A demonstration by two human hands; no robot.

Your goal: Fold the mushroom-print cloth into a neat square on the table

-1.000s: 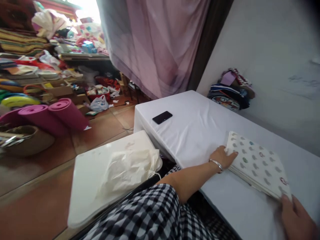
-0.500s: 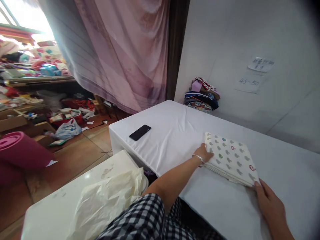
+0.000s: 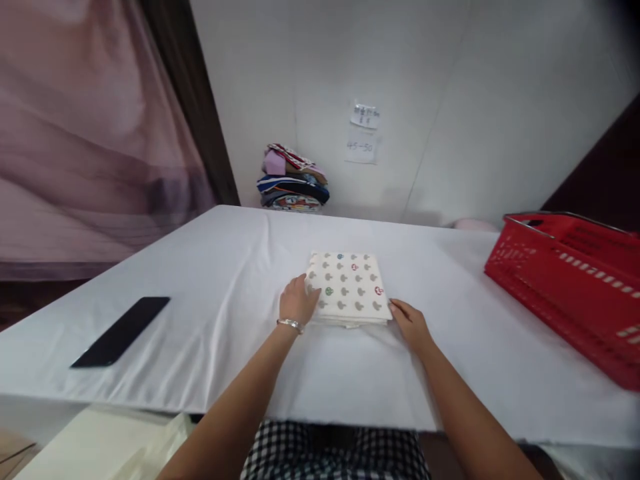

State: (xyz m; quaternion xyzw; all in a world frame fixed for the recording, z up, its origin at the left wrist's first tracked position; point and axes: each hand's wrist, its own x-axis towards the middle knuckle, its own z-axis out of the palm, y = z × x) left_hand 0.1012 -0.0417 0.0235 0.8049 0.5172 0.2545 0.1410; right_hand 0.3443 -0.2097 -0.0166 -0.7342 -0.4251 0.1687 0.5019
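A folded white cloth (image 3: 347, 283) with rows of small grey mushroom-like prints, a few of them red, green or blue, lies flat near the middle of the table. My left hand (image 3: 299, 300), with a silver bracelet at the wrist, grips its left edge, thumb on top and the other fingers partly hidden. At the near right corner, my right hand (image 3: 411, 323) pinches the cloth between thumb and fingers. Several layers show along the near edge.
White fabric covers the table (image 3: 240, 267). A black phone (image 3: 121, 332) lies at left, a red plastic basket (image 3: 575, 280) stands at right. Behind the far edge is a stack of folded fabrics (image 3: 293, 180) by the wall. A white stool-like surface (image 3: 85, 443) is at lower left.
My view has swung to the right, bringing the red basket into sight and taking the cluttered floor out. Both hands stay at the same edges of the folded cloth.
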